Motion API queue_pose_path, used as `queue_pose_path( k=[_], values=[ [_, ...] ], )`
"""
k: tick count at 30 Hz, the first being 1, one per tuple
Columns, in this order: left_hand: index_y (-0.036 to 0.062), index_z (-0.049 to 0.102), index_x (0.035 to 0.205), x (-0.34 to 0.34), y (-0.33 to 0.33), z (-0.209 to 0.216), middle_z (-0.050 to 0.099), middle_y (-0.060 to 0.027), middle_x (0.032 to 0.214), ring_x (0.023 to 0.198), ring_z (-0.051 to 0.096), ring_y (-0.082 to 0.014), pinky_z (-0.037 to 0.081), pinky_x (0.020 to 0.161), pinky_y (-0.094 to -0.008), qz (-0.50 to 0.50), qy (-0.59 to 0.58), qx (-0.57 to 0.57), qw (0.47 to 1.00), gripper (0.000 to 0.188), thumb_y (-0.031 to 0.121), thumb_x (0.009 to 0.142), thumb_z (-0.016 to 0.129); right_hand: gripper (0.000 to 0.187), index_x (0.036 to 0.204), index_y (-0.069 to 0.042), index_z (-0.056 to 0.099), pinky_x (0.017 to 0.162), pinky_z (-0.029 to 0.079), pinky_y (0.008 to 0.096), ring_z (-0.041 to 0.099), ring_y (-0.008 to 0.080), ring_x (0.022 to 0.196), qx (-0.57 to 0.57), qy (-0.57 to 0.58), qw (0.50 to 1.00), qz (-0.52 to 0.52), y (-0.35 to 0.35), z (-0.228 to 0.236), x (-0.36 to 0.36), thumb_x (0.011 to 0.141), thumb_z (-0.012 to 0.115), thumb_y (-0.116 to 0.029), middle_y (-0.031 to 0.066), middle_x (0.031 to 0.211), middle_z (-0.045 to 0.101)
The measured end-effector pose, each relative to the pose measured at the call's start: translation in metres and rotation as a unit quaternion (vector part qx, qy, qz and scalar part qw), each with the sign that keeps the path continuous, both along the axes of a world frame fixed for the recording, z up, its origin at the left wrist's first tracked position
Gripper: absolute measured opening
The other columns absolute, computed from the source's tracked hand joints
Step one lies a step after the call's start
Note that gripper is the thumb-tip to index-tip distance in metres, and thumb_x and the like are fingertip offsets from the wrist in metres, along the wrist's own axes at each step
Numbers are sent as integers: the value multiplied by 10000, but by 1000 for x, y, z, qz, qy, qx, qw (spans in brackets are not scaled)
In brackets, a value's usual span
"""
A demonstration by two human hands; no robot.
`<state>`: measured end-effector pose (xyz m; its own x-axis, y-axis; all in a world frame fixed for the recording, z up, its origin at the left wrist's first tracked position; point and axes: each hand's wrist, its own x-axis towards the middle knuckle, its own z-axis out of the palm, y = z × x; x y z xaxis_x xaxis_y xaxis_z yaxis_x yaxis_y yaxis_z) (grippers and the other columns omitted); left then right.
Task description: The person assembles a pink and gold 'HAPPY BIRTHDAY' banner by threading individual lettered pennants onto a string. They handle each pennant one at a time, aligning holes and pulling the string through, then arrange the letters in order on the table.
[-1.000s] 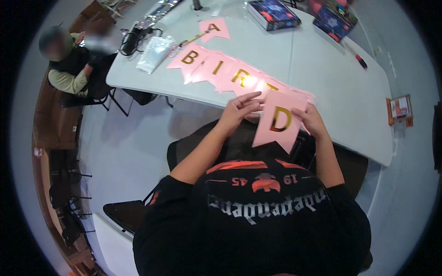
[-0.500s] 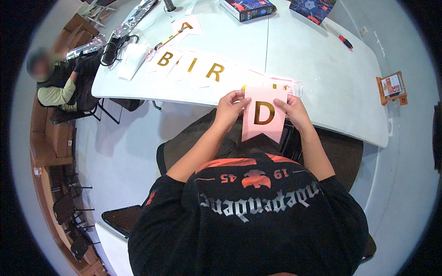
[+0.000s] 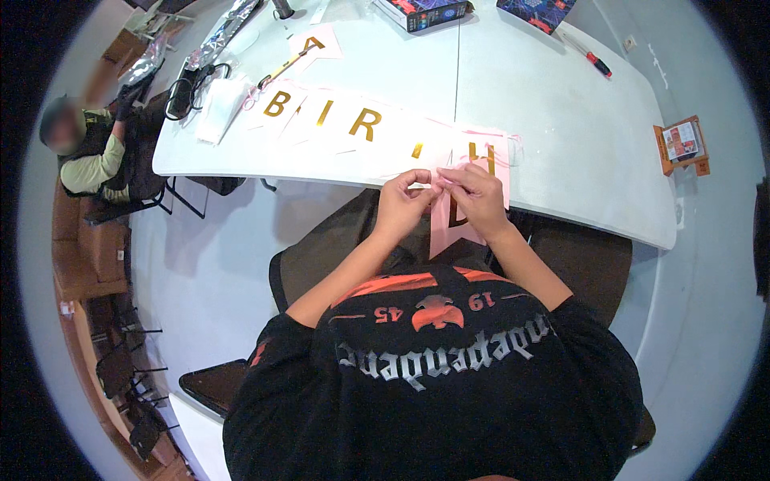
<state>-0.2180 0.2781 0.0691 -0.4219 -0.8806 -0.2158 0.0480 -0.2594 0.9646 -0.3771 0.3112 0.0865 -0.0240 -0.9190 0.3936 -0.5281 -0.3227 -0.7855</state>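
Observation:
My two hands meet just past the table's near edge over a pink pennant card (image 3: 443, 236) with a swallowtail lower end. Its gold letter is mostly covered by my right hand. My left hand (image 3: 403, 204) pinches the card's top left corner between thumb and fingertips. With its fingers drawn together, my right hand (image 3: 479, 202) grips the same corner. Beyond them, another pink pennant card (image 3: 501, 170) with a gold letter lies on the table. Further left, more letter cards (image 3: 365, 143) form a row, with thin pink ribbon near them.
On the white table (image 3: 553, 144), a yellow cutter (image 3: 281, 70) touches a single card (image 3: 327, 46). Far off lie boxes (image 3: 425, 14) and a red-handled tool (image 3: 597, 64). A black cable (image 3: 192, 88) and white sheets (image 3: 220, 111) lie left. A person (image 3: 92, 164) sits there holding silvery wrapping.
My right hand has moved left from the card's right edge to its top left corner, meeting my left hand. The card's letter is now mostly covered. The seated person's arm has shifted.

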Motion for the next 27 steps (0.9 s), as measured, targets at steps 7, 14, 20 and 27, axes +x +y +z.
queue_pose_path(
  k=[7, 14, 20, 27],
  values=[
    [-9, 601, 969, -3, 0, -5, 649, -58, 868, 735, 613, -96, 506, 585, -221, 9, -2, 45, 999, 187, 56, 802, 652, 207, 921, 2, 661, 685, 478, 268, 609, 169, 730, -27, -3, 999, -36, -1, -22, -14, 756, 550, 58, 97, 811, 647],
    [25, 594, 980, 3, -5, 1, 624, -37, 936, 741, 595, -82, 492, 563, -214, 40, 64, 90, 993, 178, 65, 812, 636, 213, 974, -55, 669, 543, 449, 261, 557, 115, 600, -26, 74, 939, -336, -30, -4, -125, 783, 589, -3, 103, 781, 652],
    [52, 575, 975, 7, -6, 0, 610, -20, 974, 783, 594, -89, 499, 615, -228, 26, 83, 122, 989, 183, 79, 808, 644, 88, 870, -35, 629, 435, 298, 203, 390, 28, 486, 271, -228, 931, -87, -10, 4, -98, 822, 556, -42, -45, 642, 532],
    [46, 550, 1147, 15, -27, 18, 596, -113, 1070, 1026, 550, -177, 459, 858, -300, 20, -158, -366, 917, 448, 160, 745, 711, 55, 861, -22, 608, 438, 298, 169, 391, 26, 473, 323, -306, 896, -2, -3, 15, -55, 815, 585, -42, -30, 642, 532]
  ],
)
